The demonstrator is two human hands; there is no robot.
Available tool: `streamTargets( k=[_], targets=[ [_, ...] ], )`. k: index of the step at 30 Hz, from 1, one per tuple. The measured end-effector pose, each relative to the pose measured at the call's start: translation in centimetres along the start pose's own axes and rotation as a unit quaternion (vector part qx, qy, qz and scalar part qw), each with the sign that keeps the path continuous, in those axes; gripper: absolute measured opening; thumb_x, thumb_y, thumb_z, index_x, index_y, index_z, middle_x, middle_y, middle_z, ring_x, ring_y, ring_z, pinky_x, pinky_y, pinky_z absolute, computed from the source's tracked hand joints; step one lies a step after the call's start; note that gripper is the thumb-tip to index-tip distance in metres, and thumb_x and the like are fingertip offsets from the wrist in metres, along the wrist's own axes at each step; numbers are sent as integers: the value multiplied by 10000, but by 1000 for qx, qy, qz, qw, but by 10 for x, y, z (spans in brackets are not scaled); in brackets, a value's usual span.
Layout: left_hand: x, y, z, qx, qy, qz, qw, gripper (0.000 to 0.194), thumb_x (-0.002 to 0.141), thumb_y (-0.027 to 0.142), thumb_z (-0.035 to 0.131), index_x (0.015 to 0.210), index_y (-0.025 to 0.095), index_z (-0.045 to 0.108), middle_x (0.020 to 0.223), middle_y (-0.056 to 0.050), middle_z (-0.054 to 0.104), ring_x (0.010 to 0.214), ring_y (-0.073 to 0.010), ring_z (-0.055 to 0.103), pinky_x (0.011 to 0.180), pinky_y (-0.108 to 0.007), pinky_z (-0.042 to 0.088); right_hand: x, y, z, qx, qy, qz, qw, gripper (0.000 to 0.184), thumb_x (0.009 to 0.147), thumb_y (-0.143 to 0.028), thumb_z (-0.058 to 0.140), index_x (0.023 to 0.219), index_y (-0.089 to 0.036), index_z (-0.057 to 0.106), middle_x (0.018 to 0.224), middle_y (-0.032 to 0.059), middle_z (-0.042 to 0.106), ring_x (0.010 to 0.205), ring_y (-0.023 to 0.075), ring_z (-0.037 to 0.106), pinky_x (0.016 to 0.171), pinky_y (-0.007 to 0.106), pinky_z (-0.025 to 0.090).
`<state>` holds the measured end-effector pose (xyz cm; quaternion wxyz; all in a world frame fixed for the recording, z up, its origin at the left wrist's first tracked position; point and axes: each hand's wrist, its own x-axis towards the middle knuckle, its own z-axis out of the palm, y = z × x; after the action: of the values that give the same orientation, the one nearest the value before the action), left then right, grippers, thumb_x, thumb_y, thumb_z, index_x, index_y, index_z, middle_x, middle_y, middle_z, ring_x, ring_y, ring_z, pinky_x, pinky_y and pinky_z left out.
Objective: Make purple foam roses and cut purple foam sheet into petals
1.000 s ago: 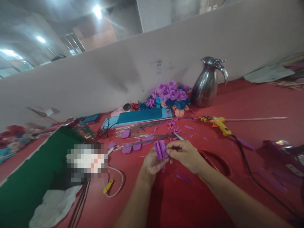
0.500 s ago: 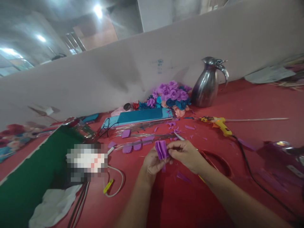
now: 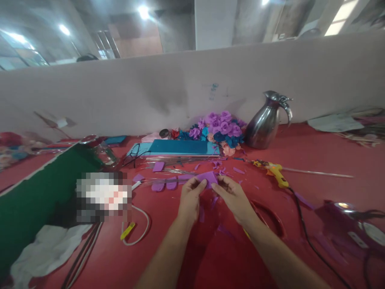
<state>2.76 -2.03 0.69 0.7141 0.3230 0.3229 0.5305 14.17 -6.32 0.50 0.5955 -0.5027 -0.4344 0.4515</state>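
Observation:
Between my two hands is a piece of purple crepe paper, held up flat above the red table. My left hand pinches its left side, thumb on top. The thumb and fingers of my right hand grip the right edge. Several cut purple pieces lie just left of the hands, beside thin clear sticks. Under my right wrist shows a red loop-shaped handle, partly hidden by the arm. Purple scraps are scattered around.
A yellow glue gun with a cord lies to the right. Behind stand a steel jug and a heap of purple paper flowers. Blue paper sheets lie at the back. A green panel borders the left.
The purple paper was a pleated, folded stack in my left hand; now it is spread flatter between both hands. Both hands have risen slightly, and the view has tilted.

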Motion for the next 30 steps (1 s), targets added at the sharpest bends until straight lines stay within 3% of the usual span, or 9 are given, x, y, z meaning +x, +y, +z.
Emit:
streamTargets(
  k=[6, 13, 17, 20, 23, 30],
  targets=[
    [-3, 5, -1, 121, -52, 38, 991, 230, 649, 257, 739, 856, 162, 705, 819, -32, 708, 778, -161, 628, 794, -294, 458, 2, 4, -4, -11, 7, -13, 1000, 201, 761, -381, 627, 826, -192, 651, 727, 4, 631, 669, 160, 554, 645, 283, 440],
    [-3, 9, -4, 235, -51, 85, 967, 184, 668, 245, 703, 837, 171, 703, 795, -33, 697, 759, -177, 614, 754, -310, 468, 3, 8, -4, -25, -9, -52, 998, 179, 797, -304, 585, 936, -218, 657, 876, 16, 684, 803, 180, 607, 775, 321, 468],
    [-3, 16, -5, 349, -24, 214, 912, 70, 663, 187, 696, 726, 208, 716, 746, -17, 684, 741, -178, 596, 731, -311, 459, 4, 6, -5, -45, 4, -84, 995, 157, 765, -232, 601, 904, -229, 673, 917, 18, 702, 888, 193, 624, 835, 338, 465],
    [-4, 22, -6, 396, -36, 310, 864, 132, 676, 146, 681, 752, 243, 728, 781, -19, 690, 799, -188, 598, 777, -335, 454, 3, 3, -6, -57, 19, -99, 993, 177, 749, -185, 595, 888, -243, 689, 912, 12, 713, 885, 191, 633, 838, 340, 469],
    [-8, 25, -5, 396, -63, 352, 846, 209, 683, 123, 671, 843, 248, 718, 841, -27, 689, 836, -189, 600, 783, -334, 457, 1, 1, -6, -14, 31, -107, 994, 192, 714, -143, 603, 849, -249, 691, 895, 7, 722, 890, 194, 640, 852, 352, 472],
    [-17, 25, 0, 366, -98, 354, 855, 302, 642, 19, 621, 817, 247, 711, 849, -30, 673, 840, -187, 602, 786, -312, 459, -4, -4, -4, 164, -8, -92, 982, 202, 670, -140, 656, 821, -272, 677, 922, 11, 715, 884, 208, 643, 806, 361, 489]
  ],
)
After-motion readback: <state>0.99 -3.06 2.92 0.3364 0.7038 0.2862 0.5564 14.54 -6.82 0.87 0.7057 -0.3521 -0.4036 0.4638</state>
